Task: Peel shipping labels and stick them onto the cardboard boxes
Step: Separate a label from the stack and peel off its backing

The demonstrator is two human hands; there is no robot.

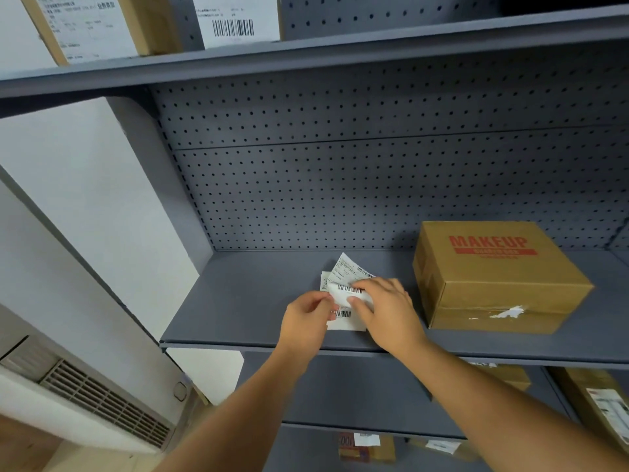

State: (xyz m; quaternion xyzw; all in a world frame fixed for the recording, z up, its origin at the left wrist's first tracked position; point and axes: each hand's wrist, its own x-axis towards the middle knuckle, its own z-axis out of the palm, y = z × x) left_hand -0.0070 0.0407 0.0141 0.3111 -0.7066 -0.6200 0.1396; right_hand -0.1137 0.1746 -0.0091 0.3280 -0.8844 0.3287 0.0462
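Note:
A small stack of white shipping labels [347,284] with barcodes lies on the grey middle shelf [245,301]. My left hand [306,316] pinches the left edge of the top label. My right hand [384,306] rests on the stack, its thumb and fingers gripping the top label from the right. To the right of the labels stands a brown cardboard box [493,281] printed "MAKEUP" in red, with torn white label scraps on its front face. It is apart from both hands.
Two labelled boxes [235,20] stand on the top shelf. More labelled cardboard boxes [367,446] sit on the lower shelves, one [602,407] at the right. A perforated grey back panel [374,185] closes the shelf. An air-conditioning unit [85,393] stands at the lower left.

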